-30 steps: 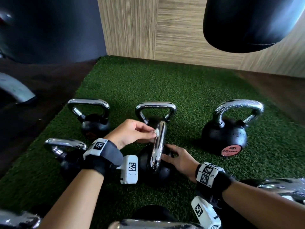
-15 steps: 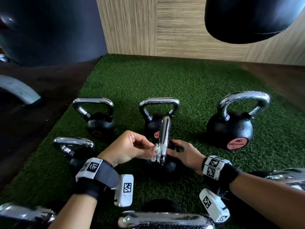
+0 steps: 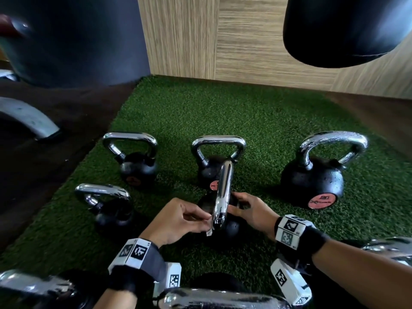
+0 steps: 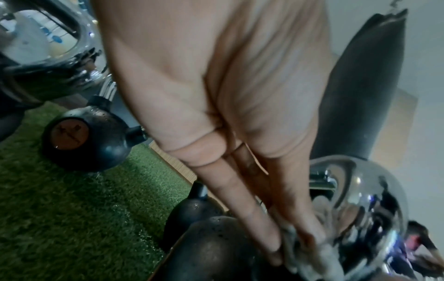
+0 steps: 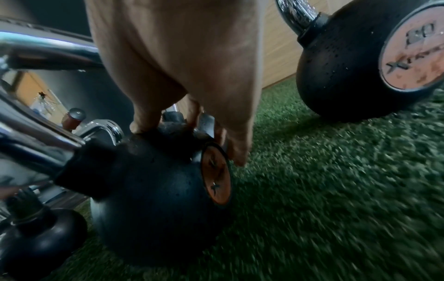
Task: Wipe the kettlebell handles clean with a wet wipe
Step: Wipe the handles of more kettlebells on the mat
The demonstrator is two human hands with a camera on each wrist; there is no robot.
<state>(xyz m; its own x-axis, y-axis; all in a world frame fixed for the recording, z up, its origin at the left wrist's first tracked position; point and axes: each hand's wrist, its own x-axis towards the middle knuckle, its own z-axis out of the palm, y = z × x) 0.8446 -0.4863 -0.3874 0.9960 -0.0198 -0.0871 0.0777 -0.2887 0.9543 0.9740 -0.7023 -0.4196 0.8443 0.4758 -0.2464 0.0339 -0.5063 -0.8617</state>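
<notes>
Several black kettlebells with chrome handles stand on green turf point(image 3: 256, 121). The middle one in front of me has its chrome handle point(image 3: 223, 192) turned edge-on to me. My left hand point(image 3: 178, 219) pinches a small white wet wipe point(image 3: 209, 228) against the near lower part of that handle; the left wrist view shows the wipe point(image 4: 319, 254) between fingertips and chrome. My right hand point(image 3: 249, 210) grips the black ball point(image 5: 153, 186) of the same kettlebell from the right, fingers curled over its top beside the orange label point(image 5: 216, 175).
Other kettlebells stand at back left point(image 3: 133, 161), back middle point(image 3: 214, 152), back right point(image 3: 316, 175) and left point(image 3: 107, 208). More chrome handles lie at the bottom edge point(image 3: 218, 297). A black punching bag point(image 3: 345, 27) hangs at upper right. Wood wall behind, dark floor on both sides.
My left hand has slid the wipe down the handle toward me, from near its upper part to its near lower end. The right hand stays on the ball. My head view has shifted slightly.
</notes>
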